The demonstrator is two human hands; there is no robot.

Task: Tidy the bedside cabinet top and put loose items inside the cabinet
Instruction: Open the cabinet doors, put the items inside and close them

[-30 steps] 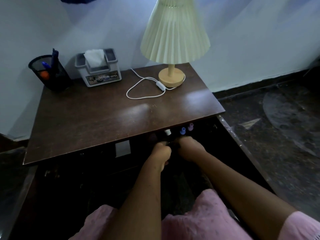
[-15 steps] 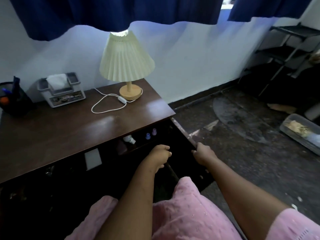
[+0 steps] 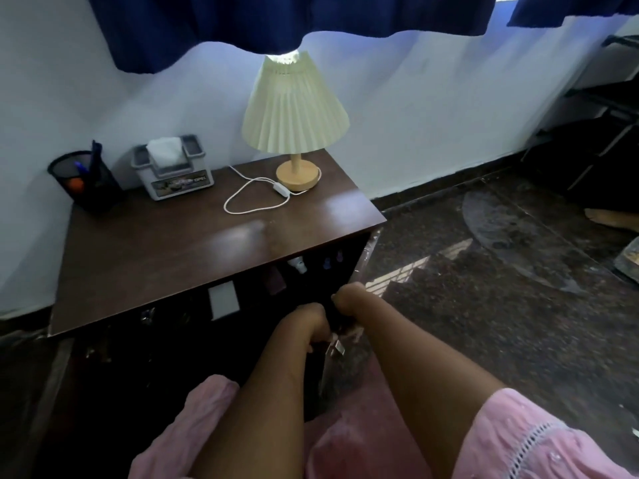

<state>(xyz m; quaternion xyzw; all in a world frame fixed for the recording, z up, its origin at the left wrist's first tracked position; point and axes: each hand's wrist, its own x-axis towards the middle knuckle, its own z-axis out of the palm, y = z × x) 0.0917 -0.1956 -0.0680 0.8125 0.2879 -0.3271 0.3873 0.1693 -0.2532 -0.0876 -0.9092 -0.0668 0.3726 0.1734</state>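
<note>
Cabinet top (image 3: pixel 166 243) with lamp (image 3: pixel 295 108), tissue box (image 3: pixel 173 167), pen cup (image 3: pixel 86 181) along the wall, loose items (image 3: pixel 297 264) on shelf inside, left hand (image 3: pixel 313 323) and right hand (image 3: pixel 349 300) curled at dark front edge, grasp unclear

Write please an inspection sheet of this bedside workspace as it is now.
Surface: cabinet top brown, glossy, front part bare.
Job's things: small bottles and white card inside the dark cabinet.
Clutter: mesh pen holder, tissue box, lamp along the back.
Hands: left hand and right hand closed at the cabinet front; contents unclear.
Cables: white lamp cord looped on top.
Surroundings: dark floor, blue curtain.
</note>
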